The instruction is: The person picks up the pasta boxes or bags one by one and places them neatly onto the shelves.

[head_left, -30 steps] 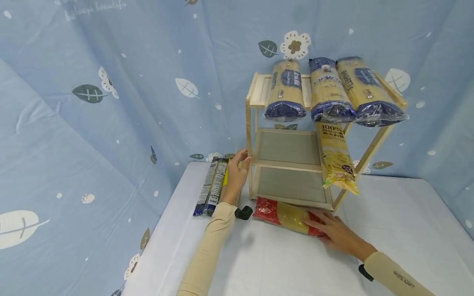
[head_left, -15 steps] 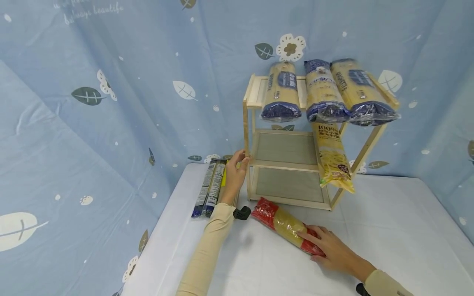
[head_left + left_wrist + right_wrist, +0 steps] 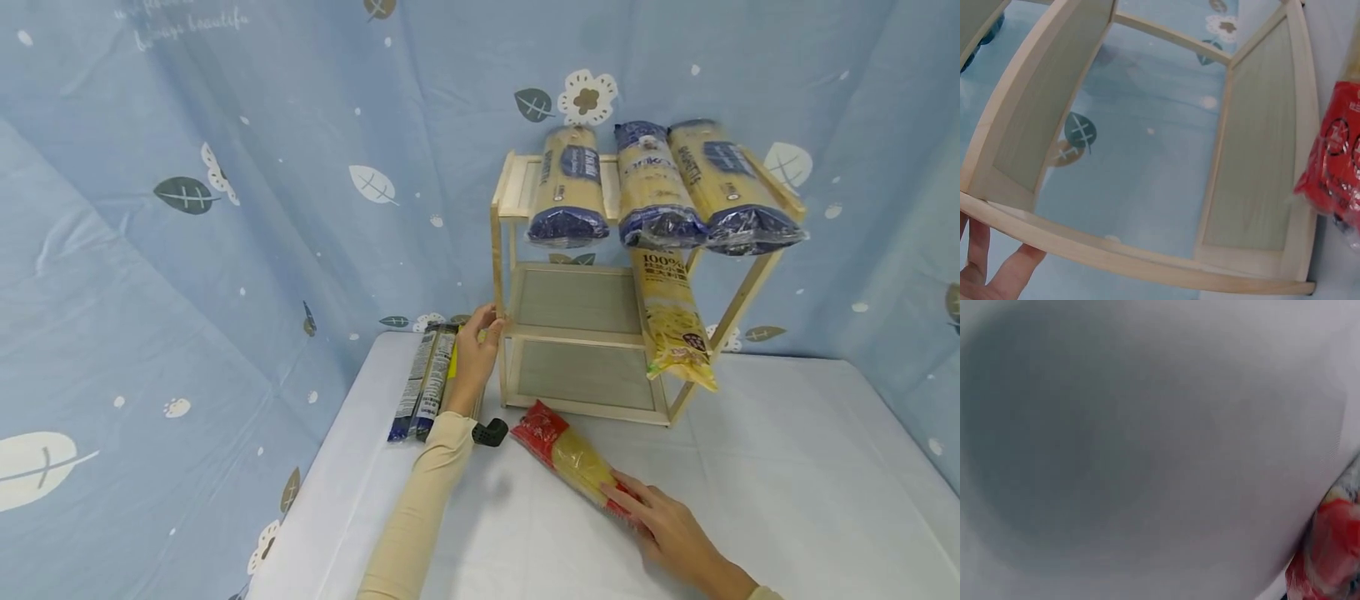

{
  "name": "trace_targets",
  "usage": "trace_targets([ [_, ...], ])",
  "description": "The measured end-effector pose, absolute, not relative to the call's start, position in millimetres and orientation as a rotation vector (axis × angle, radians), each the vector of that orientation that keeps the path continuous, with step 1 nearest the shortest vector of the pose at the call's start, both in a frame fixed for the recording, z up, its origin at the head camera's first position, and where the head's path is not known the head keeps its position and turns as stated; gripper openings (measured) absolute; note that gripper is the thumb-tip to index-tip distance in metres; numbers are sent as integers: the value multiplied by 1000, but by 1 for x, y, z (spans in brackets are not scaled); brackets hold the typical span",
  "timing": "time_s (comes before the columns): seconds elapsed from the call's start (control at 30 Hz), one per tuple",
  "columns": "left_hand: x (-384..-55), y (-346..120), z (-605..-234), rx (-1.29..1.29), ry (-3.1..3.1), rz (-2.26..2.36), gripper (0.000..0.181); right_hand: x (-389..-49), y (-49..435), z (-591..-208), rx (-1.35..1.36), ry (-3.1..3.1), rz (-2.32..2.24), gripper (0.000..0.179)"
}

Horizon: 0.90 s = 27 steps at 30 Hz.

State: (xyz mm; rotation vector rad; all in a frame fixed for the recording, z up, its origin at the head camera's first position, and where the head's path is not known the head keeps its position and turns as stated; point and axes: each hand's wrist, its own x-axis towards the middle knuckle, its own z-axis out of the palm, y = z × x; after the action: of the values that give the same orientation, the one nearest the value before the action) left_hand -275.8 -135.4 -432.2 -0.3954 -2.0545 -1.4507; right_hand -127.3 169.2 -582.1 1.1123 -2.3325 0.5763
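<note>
My left hand (image 3: 477, 354) holds the left front post of a wooden shelf rack (image 3: 592, 337); in the left wrist view its fingers (image 3: 1019, 269) curl at the post. In front of the rack, a red and gold packet of spaghetti (image 3: 577, 458) lies slantwise on the white table. My right hand (image 3: 675, 533) grips its near right end, fingers across the top. The packet's far red end points toward the rack's left front foot. A red end of the packet (image 3: 1335, 550) shows at the corner of the right wrist view, the rest of which is blurred pale cloth.
Three spaghetti packets (image 3: 570, 183) lie on the rack's top shelf. A yellow pasta packet (image 3: 675, 321) sits on the middle shelf's right side, its end jutting out. Several dark-backed packets (image 3: 423, 383) lie left of the rack. A patterned blue curtain (image 3: 285, 208) hangs behind.
The spaghetti packet's right end has swung toward the front with my right hand, so it lies more slanted and away from the rack. My left hand stays on the post.
</note>
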Motion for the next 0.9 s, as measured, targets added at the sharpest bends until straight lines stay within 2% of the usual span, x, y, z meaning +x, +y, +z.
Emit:
trace_targets([
  [0.17, -277, -134, -433, -420, -2028, -1452, 25, -125, 167, -582, 1048, -2289, 640, 44],
  [0.33, -277, -135, -433, -398, -2058, -1430, 27, -122, 164, -581, 985, -2238, 774, 70],
  [0.4, -277, -136, -434, -379, -2072, -1406, 28, -120, 162, -579, 967, -2205, 811, 72],
  [0.7, -276, -136, -434, -367, -2093, -1405, 31, -108, 158, -556, 891, -2076, 876, 68],
  [0.9, -278, -135, -436, -382, -2080, -1417, 29, -102, 162, -535, 850, -2006, 910, 56],
])
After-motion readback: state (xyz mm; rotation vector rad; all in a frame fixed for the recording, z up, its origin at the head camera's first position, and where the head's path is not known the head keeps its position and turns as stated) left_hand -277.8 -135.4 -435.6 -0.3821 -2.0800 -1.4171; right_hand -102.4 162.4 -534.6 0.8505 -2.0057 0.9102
